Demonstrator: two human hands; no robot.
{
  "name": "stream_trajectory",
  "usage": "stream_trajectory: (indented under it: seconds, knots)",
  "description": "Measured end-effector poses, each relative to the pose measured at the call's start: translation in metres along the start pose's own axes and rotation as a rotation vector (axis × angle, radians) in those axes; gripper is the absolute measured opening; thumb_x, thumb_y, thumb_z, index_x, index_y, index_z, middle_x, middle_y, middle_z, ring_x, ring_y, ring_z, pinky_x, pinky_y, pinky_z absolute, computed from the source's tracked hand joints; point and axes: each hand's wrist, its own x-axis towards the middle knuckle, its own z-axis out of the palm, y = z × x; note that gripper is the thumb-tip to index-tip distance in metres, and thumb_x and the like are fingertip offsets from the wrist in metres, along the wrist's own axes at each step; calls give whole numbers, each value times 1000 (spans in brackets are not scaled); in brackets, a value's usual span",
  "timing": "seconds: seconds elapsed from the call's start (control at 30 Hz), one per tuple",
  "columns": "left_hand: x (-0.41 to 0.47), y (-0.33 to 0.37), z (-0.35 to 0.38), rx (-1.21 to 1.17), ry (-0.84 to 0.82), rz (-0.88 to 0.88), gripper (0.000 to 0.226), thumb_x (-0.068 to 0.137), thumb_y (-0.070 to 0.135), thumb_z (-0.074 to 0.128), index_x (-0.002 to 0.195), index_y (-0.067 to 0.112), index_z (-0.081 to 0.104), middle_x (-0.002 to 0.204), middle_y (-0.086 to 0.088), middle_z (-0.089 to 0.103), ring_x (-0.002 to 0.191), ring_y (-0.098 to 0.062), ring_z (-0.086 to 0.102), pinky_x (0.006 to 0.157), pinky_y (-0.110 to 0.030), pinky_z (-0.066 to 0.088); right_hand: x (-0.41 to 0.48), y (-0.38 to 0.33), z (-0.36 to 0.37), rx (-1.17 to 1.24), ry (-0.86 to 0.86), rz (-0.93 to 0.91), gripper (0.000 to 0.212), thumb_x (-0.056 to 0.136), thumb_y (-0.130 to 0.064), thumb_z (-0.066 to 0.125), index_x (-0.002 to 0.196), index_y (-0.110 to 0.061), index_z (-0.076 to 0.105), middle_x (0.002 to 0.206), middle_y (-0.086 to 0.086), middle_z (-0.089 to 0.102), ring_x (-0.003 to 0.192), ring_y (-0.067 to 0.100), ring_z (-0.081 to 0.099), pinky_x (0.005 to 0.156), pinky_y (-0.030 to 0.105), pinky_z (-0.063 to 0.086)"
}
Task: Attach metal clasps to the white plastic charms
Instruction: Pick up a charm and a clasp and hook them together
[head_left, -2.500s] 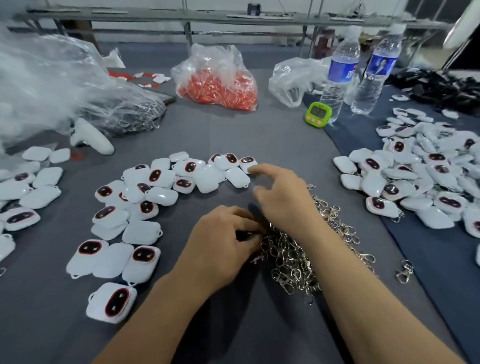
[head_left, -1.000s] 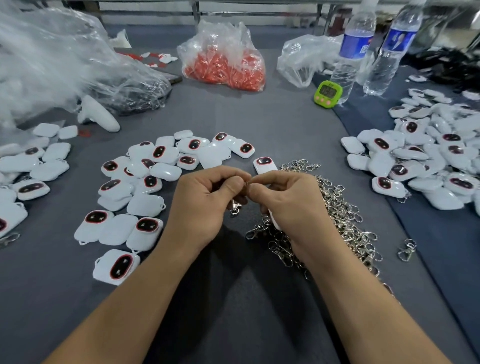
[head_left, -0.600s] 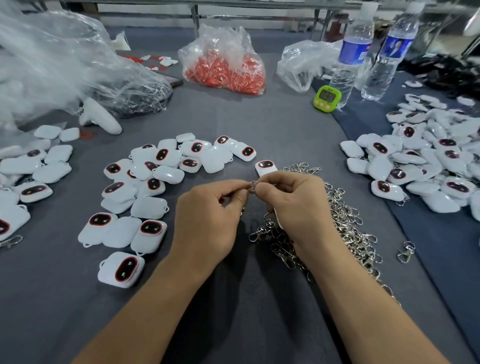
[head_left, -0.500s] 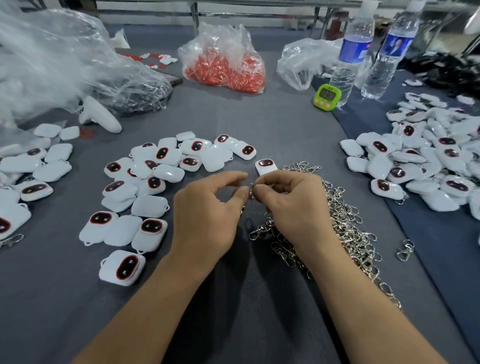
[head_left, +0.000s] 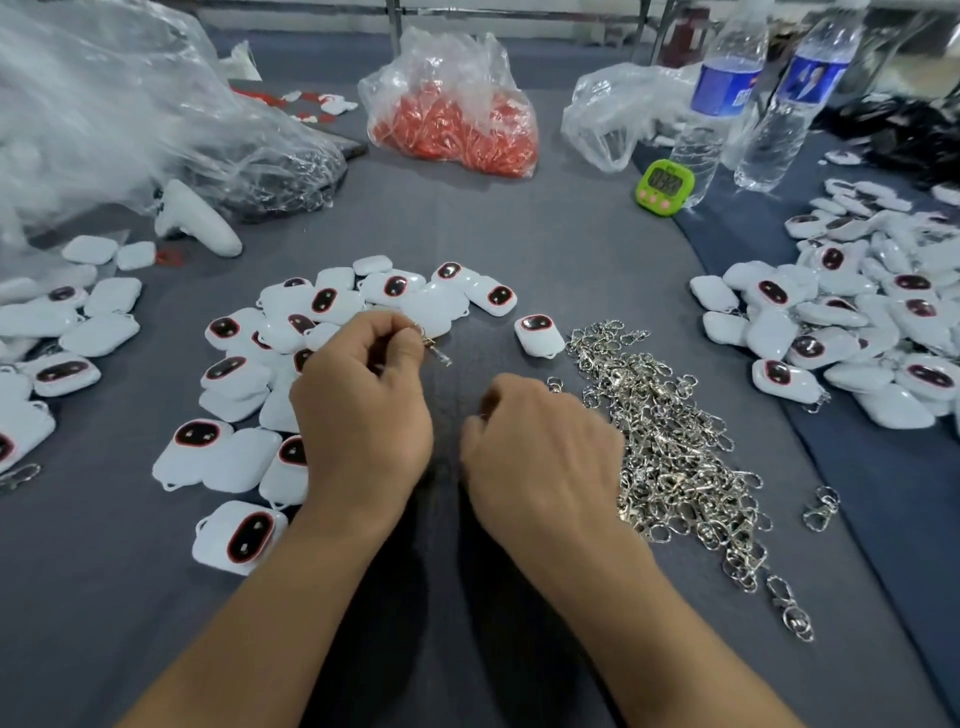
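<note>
My left hand (head_left: 363, 415) pinches a small metal clasp (head_left: 434, 349) between thumb and fingertips, above the near edge of a cluster of white plastic charms (head_left: 332, 304) with dark red-rimmed ovals. My right hand (head_left: 540, 457) hangs low over the grey cloth with its fingers curled under; whether it holds anything is hidden. Just right of it lies a heap of silver clasps (head_left: 670, 447). A single charm (head_left: 538, 335) lies beside the top of that heap. More charms, some with clasps on, are piled at the right (head_left: 831, 322) and at the left (head_left: 67, 332).
At the back are a clear bag of red parts (head_left: 457, 119), a green timer (head_left: 664, 186), two water bottles (head_left: 719, 98) and crumpled plastic bags (head_left: 104, 114). A white controller (head_left: 200, 221) lies at the left. One loose clasp (head_left: 821, 506) sits right of the heap.
My hands were together, both pinching the clasp. Now they have parted: the left hand keeps the clasp and has moved up and left, the right has dropped towards the cloth.
</note>
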Motion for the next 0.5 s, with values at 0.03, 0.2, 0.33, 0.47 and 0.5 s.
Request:
stream_trajectory:
  seconds: [0.03, 0.2, 0.33, 0.47, 0.5]
  knots:
    - [-2, 1, 1, 30, -28, 8, 13, 92, 22, 65, 81, 27, 70, 71, 20, 69, 75, 3, 62, 66, -2, 38, 3, 6, -4, -35, 21, 58, 13, 94, -41, 56, 89, -28, 57, 91, -6, 68, 91, 26, 69, 57, 33, 24]
    - [-8, 1, 7, 161, -159, 45, 7, 83, 23, 73, 77, 26, 72, 68, 17, 70, 69, 1, 64, 67, -15, 49, 8, 25, -15, 123, 116, 39, 22, 93, -47, 59, 108, -34, 68, 88, -5, 73, 88, 25, 69, 68, 33, 42]
    - [-8, 2, 8, 175, -294, 129, 14, 79, 18, 78, 84, 31, 77, 78, 19, 72, 79, 3, 65, 73, -10, 47, 9, 22, -12, 309, 88, -83, 29, 91, -41, 67, 119, -39, 68, 91, -6, 74, 90, 23, 66, 81, 35, 47]
    - [-7, 2, 6, 147, -332, 229, 23, 78, 13, 80, 87, 35, 79, 86, 24, 73, 89, 5, 65, 82, -7, 45, 15, 30, -4, 372, 65, -69, 14, 88, -38, 69, 99, -35, 78, 76, -6, 72, 79, 23, 66, 73, 35, 52]
    - [-6, 1, 6, 143, -337, 250, 24, 79, 13, 80, 87, 35, 79, 86, 25, 72, 89, 5, 65, 82, -7, 44, 17, 32, -2, 405, 59, -61, 12, 87, -38, 70, 95, -34, 79, 67, -9, 68, 71, 21, 64, 67, 34, 52]
